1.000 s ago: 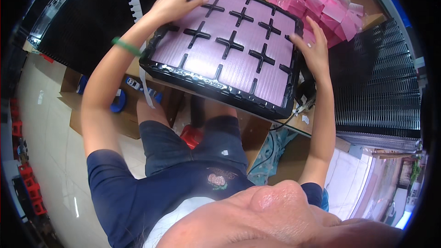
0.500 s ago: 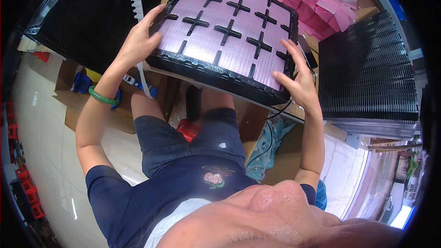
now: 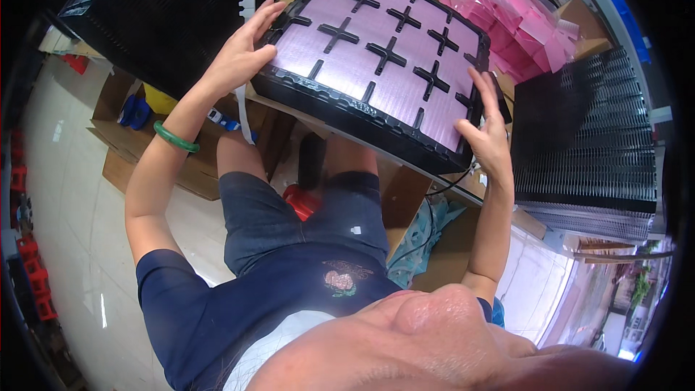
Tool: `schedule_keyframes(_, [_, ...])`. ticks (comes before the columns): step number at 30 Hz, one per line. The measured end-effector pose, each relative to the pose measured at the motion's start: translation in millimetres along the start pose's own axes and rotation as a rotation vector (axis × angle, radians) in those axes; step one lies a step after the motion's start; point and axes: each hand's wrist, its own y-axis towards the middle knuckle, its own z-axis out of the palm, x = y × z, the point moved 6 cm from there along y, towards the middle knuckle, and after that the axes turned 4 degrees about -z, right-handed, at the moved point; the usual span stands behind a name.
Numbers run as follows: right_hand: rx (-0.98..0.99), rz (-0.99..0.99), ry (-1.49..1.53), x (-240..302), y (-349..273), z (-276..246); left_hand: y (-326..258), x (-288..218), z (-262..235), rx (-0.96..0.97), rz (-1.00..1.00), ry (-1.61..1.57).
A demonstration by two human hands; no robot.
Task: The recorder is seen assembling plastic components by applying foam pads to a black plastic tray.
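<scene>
In front of me is a wide black plastic tray [image 3: 347,116], slightly turned, its near side wall facing me. Its top shows a shiny light-purple sheet [image 3: 337,69] between rows of raised black crosses. My left hand [image 3: 242,58] grips the tray's left edge, thumb toward the top and fingers spread along the far part. At the right edge my right hand [image 3: 489,134] holds on too, thumb near the sheet's corner and fingers along the side. The tray's underside is hidden. A green bangle [image 3: 176,137] circles my left wrist.
Tall stacks of black trays stand at the left [image 3: 159,29] and right [image 3: 579,137]. Pink boxes [image 3: 499,25], partly under clear plastic, lie behind. A cardboard box [image 3: 127,148] sits below left. Teal plastic sheeting [image 3: 416,242] and a black cable [image 3: 449,190] are below right.
The view has shifted, so the tray and both hands sit a little further right and lower in the picture. Both hands keep the same hold on the tray.
</scene>
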Motion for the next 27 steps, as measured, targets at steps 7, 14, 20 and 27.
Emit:
schedule_keyframes(7, [0.029, 0.017, 0.009, 1, -6, 6, 0, -1, 0, 0.01, 0.021, -0.053])
schedule_keyframes(14, [0.037, -0.009, 0.003, 8, -8, 9, -3, 2, 2, 0.039, -0.135, -0.134])
schedule_keyframes(20, [0.054, -0.024, 0.25, 0, 10, -20, 34, -2, 1, 0.013, -0.08, -0.035])
schedule_keyframes(27, [-0.028, -0.098, -0.51, -70, 117, -12, 156, -9, 46, 0.126, 0.215, 0.834])
